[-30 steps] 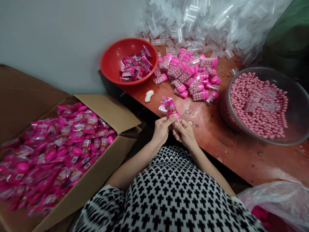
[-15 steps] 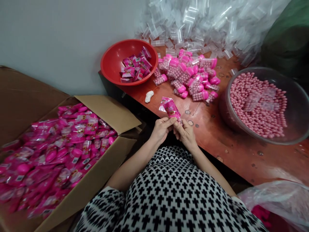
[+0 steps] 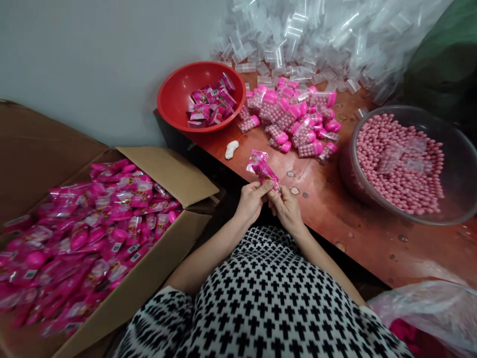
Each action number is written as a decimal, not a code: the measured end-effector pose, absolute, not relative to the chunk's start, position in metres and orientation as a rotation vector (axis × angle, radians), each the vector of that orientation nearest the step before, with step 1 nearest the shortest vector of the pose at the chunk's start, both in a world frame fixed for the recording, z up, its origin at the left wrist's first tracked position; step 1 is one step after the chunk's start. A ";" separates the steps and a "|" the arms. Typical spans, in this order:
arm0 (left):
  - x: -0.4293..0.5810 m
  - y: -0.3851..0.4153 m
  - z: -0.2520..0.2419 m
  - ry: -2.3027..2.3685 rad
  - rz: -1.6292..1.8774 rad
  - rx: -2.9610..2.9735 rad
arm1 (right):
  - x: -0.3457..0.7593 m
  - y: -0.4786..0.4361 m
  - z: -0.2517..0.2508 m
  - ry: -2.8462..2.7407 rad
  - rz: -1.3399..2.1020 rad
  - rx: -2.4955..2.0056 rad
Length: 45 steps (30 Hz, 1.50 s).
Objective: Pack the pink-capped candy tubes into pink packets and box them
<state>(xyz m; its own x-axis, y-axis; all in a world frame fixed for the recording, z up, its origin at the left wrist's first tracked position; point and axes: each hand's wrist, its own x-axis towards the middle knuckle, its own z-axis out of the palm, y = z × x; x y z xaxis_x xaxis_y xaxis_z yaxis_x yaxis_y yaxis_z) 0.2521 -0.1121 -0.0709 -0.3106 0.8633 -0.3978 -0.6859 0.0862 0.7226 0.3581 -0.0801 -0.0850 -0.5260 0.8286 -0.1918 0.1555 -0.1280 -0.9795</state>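
Observation:
My left hand (image 3: 252,201) and my right hand (image 3: 286,205) meet at the front edge of the table, fingertips nearly together. Both pinch the lower end of a pink printed packet (image 3: 266,171), which points away from me. What is inside the packet I cannot make out. Another small pink packet (image 3: 256,159) lies on the table just beyond it, partly covered. A crumpled white lump (image 3: 231,149) rests to the left of it. Farther back, clear tubes with pink caps (image 3: 278,109), filled with pink beads, form a pile.
An open carton (image 3: 149,278) of pink packets stands at left. A red bowl (image 3: 167,94) with packets sits at the table's back left corner. Empty clear tubes (image 3: 294,30) are heaped behind. At right are a tub (image 3: 350,169) of pink beads and a plastic bag (image 3: 428,303).
The packet in my fingers has tilted and looks narrower, showing less of its printed face. Both hands keep nearly the same place. The whole view has shifted very slightly.

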 end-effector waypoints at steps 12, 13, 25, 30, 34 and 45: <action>0.250 -0.112 -0.070 1.022 1.627 0.152 | 0.355 -0.082 -0.086 -1.575 1.820 -1.068; 0.250 -0.111 -0.071 1.027 1.641 0.125 | 0.355 -0.081 -0.085 -1.505 1.905 -1.040; 0.254 -0.105 -0.070 0.941 1.588 0.161 | 0.360 -0.067 -0.076 -0.959 2.520 -0.867; 0.254 -0.101 -0.067 1.072 1.673 0.161 | 0.365 -0.074 -0.080 -1.309 2.010 -1.016; 0.253 -0.106 -0.065 1.108 1.691 0.261 | 0.367 -0.075 -0.080 -1.316 1.942 -1.033; 0.238 -0.109 -0.067 1.519 1.589 0.527 | 0.367 -0.074 -0.081 -1.296 1.931 -1.019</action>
<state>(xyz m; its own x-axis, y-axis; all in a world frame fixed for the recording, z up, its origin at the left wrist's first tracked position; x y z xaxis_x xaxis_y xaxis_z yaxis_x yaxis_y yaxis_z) 0.2385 -0.1094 -0.0668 -0.5476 0.7984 -0.2503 -0.2860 0.1025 0.9527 0.3669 -0.0744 -0.0815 -0.5302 0.8046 -0.2673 -0.0575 -0.3487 -0.9355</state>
